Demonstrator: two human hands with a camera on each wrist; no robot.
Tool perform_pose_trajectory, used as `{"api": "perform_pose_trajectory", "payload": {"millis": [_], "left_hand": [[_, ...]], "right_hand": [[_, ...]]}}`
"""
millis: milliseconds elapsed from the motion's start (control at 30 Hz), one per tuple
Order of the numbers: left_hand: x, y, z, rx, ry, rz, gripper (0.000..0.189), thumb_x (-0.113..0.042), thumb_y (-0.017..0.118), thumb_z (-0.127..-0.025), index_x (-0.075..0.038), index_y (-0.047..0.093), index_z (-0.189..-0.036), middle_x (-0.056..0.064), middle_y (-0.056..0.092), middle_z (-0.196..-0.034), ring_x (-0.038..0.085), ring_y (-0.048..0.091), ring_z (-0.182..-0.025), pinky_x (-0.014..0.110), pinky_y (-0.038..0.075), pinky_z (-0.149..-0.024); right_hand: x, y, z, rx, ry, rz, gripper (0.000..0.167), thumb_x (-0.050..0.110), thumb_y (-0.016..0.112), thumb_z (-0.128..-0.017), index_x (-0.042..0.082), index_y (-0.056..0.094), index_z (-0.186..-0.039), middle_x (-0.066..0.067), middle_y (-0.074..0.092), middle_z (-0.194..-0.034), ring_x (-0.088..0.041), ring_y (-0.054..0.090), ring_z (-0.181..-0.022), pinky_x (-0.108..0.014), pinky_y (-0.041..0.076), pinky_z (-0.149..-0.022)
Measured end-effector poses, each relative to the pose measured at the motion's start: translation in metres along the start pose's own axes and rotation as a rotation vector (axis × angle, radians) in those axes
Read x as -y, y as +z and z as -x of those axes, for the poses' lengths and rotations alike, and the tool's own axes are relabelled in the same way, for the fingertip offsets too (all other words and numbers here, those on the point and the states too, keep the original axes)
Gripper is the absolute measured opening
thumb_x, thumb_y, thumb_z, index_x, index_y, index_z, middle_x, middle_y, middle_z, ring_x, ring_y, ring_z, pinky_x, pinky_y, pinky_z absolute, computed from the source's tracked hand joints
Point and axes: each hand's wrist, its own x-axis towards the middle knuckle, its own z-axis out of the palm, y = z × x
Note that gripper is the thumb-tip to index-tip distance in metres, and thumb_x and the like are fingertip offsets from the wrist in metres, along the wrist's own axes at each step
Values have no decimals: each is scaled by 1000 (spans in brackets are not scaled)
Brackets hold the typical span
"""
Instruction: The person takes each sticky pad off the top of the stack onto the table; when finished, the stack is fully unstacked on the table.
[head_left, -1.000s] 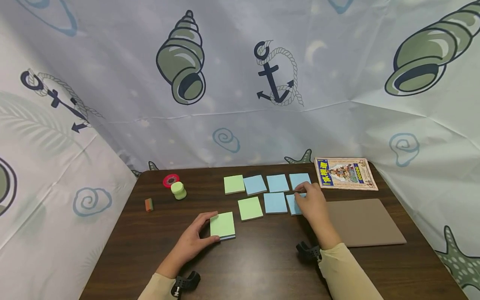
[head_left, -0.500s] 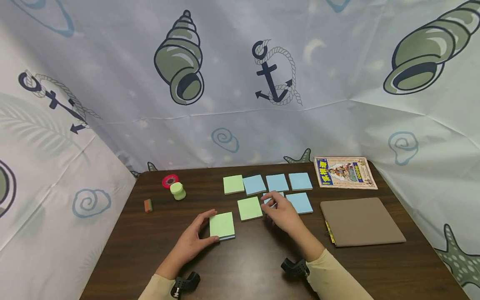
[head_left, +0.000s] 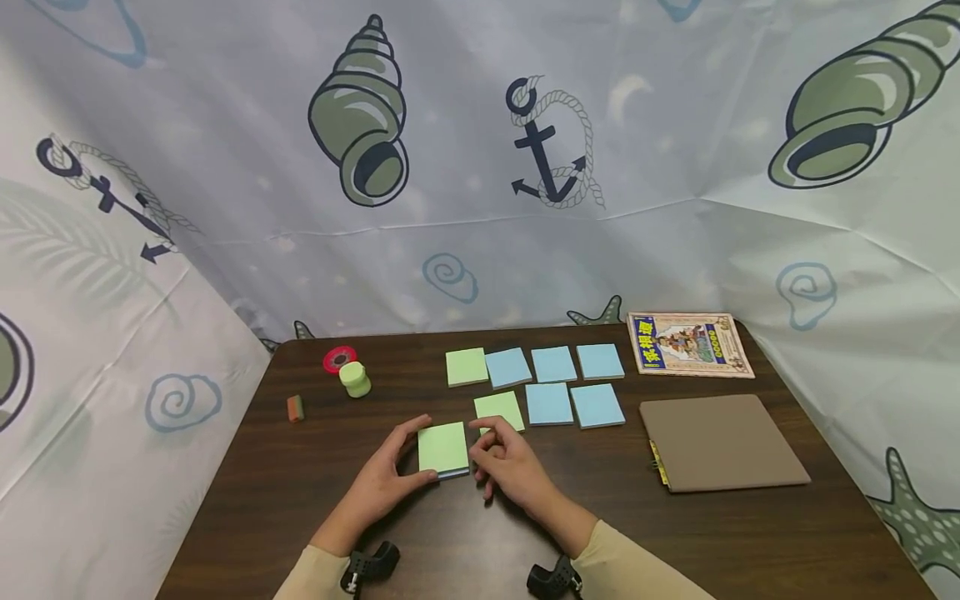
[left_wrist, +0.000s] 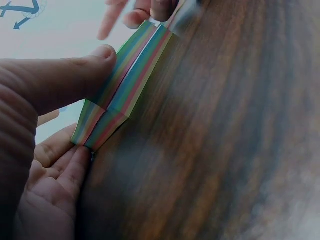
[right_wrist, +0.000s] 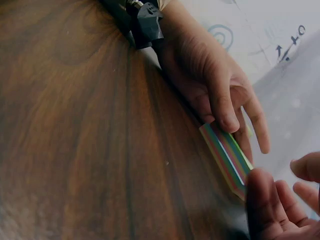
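Observation:
My left hand (head_left: 384,477) grips two stacked sticky note pads (head_left: 443,447), thumb at the near edge and fingers along the left side. The top sheet is light green. In the left wrist view, the stack (left_wrist: 117,92) shows rainbow-striped sides and a thin gap between the pads. My right hand (head_left: 516,473) is at the stack's right edge, fingers loosely bent with nothing between them. Behind that hand lies a green sticky note pad (head_left: 498,406), partly covered by its fingers. Two blue pads, a front-left one (head_left: 549,404) and a front-right one (head_left: 597,406), lie beside it.
A back row holds a green pad (head_left: 467,367) and several blue pads (head_left: 555,363). On the right are a brown folder (head_left: 723,442) and a colourful booklet (head_left: 690,344). On the left are a red ring (head_left: 340,359), a pale green cylinder (head_left: 355,380) and a small orange-green block (head_left: 296,408).
My right hand has moved left and nearer, from the right-hand blue pads, past the front row, to the stack's right edge. My left hand has kept its grip on the stack.

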Motion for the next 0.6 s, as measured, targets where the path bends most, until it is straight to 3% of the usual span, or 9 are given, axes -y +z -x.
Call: {"api": "perform_pose_trajectory", "payload": {"millis": [200, 433, 500, 600], "left_hand": [[-1, 0, -1, 0, 29, 13, 90, -20, 91, -91, -13, 42, -166, 9, 49, -168, 37, 46, -158, 54, 38, -126], [-2, -1, -1, 17, 20, 17, 85, -20, 91, -91, -20, 46, -163, 4, 48, -168, 34, 43, -161, 51, 35, -127], [-2, -1, -1, 24, 20, 17, 84, -20, 90, -92, -22, 47, -163, 2, 48, -168, 32, 42, -161, 46, 36, -129], [-2, -2, -1, 37, 30, 28, 83, -19, 89, -92, -22, 47, -163, 1, 48, -169, 31, 41, -162, 27, 36, -128]], "right_hand": [[-5, 2, -1, 17, -4, 160, 54, 12, 70, -108, 9, 50, -158, -22, 65, -122, -20, 67, -69, -38, 63, -54], [-6, 2, -3, 39, 0, 248, 68, 10, 72, -106, 7, 41, -166, -18, 65, -124, -19, 68, -73, -38, 64, -56], [-5, 2, -2, 43, -7, 272, 69, 10, 72, -106, 6, 41, -167, -16, 65, -123, -17, 67, -70, -37, 64, -56], [-5, 2, -2, 48, -17, 315, 68, 12, 72, -106, 5, 43, -166, -13, 64, -120, -14, 65, -63, -36, 63, -56]]}}
